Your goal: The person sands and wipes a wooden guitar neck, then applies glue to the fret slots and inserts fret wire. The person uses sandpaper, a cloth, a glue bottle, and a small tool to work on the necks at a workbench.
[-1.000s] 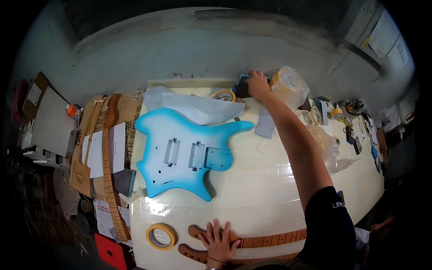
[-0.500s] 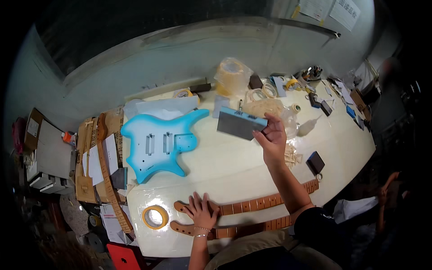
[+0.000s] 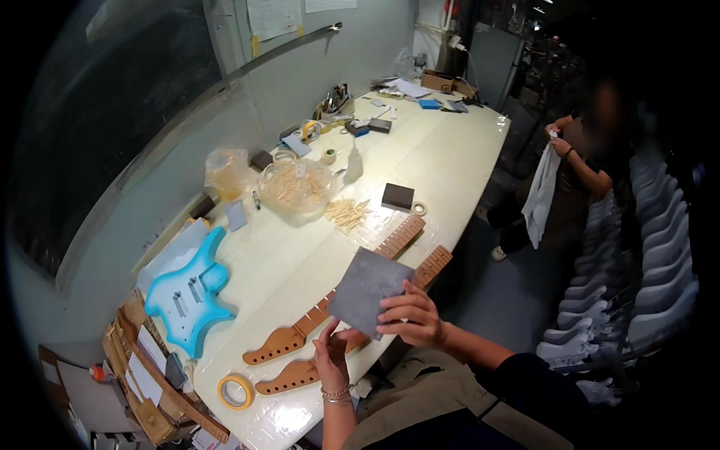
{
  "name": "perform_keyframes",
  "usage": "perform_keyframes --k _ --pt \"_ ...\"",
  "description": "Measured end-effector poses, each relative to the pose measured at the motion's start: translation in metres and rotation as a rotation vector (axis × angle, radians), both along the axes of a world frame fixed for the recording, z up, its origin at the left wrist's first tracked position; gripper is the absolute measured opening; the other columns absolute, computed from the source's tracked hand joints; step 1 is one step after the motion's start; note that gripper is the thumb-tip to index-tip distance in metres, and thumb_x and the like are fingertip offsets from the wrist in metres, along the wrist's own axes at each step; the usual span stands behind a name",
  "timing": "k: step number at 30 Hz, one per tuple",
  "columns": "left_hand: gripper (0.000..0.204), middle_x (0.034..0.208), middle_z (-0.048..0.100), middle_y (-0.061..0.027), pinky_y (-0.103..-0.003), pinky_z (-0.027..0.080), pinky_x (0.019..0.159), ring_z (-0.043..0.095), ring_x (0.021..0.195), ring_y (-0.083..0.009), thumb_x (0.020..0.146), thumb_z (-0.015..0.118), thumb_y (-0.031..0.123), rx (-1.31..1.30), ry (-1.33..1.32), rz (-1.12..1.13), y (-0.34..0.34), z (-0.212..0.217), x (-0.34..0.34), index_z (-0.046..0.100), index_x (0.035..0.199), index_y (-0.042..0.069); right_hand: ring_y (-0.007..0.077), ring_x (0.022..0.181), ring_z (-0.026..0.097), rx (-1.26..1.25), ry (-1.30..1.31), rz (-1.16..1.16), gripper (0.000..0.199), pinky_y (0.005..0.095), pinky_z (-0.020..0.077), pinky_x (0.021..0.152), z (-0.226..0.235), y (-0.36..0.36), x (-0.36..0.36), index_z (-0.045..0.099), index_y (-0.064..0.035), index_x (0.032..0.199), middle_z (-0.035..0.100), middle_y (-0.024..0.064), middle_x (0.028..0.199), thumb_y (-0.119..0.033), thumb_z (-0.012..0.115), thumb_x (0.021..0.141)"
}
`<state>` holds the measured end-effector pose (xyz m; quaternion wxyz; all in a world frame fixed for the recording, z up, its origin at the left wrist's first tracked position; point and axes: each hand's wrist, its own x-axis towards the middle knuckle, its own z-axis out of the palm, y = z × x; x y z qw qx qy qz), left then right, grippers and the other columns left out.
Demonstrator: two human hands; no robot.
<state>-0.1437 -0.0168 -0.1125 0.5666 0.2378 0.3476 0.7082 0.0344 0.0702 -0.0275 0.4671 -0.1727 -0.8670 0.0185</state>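
Gray pad [image 3: 369, 289], right hand [image 3: 414, 315] at edge

The flat pad [image 3: 369, 291] shows a matt grey face, faintly mottled; the farther neck [image 3: 279, 344] and nearer neck [image 3: 289, 377] are brown wood, low in sheen; the guitar body [image 3: 191, 300] looks smooth; the worktop [image 3: 442, 161] is glossy, catching glare; the bag [image 3: 300, 196] is clear, crinkled plastic; the draped cloth [image 3: 541, 191] looks soft and matt.
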Motion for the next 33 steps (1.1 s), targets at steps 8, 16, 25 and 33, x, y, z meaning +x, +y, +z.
perform_keyframes --k 8,16,25,33 --pt "0.022 0.085 0.065 -0.0080 -0.023 0.046 0.075 0.060 0.080 -0.0124 0.087 0.058 0.013 -0.163 0.050 -0.418 -0.026 0.008 0.077 0.059 0.101 -0.004 0.0158 0.100 0.060 -0.171 -0.048 -0.247 0.022 0.0388 0.0277 0.108 -0.032 -0.113 0.109 0.067 -0.0154 0.083 0.063 -0.0008 0.090 0.000 0.058 0.071" --pt "0.021 0.083 0.064 0.0003 -0.019 0.042 0.070 0.056 0.074 -0.0050 0.082 0.064 0.014 -0.167 0.363 -0.565 -0.020 0.010 0.189 0.062 0.098 0.002 0.0219 0.103 0.057 -0.172 0.113 -0.546 0.022 0.0431 0.0312 0.105 -0.058 -0.152 0.218 0.062 -0.0114 0.095 0.058 0.0050 0.100 -0.004 0.065 0.074" --pt "0.026 0.078 0.063 -0.0090 -0.035 0.048 0.064 0.061 0.074 -0.0269 0.075 0.067 0.025 0.241 1.625 -0.243 0.008 0.002 0.314 0.062 0.096 0.011 0.0262 0.099 0.054 -0.552 0.262 -0.955 0.006 0.0457 0.0383 0.093 -0.096 -0.195 0.397 0.064 -0.0101 0.083 0.058 0.0044 0.094 -0.012 0.065 0.077" --pt "0.027 0.080 0.059 -0.0051 -0.036 0.048 0.067 0.059 0.078 -0.0248 0.068 0.067 0.011 0.286 1.830 -0.355 0.056 -0.016 0.351 0.064 0.095 0.014 0.0252 0.097 0.055 -0.594 0.272 -0.940 0.007 0.0459 0.0378 0.093 -0.099 -0.146 0.450 0.065 -0.0104 0.081 0.058 0.0035 0.091 -0.012 0.067 0.075"
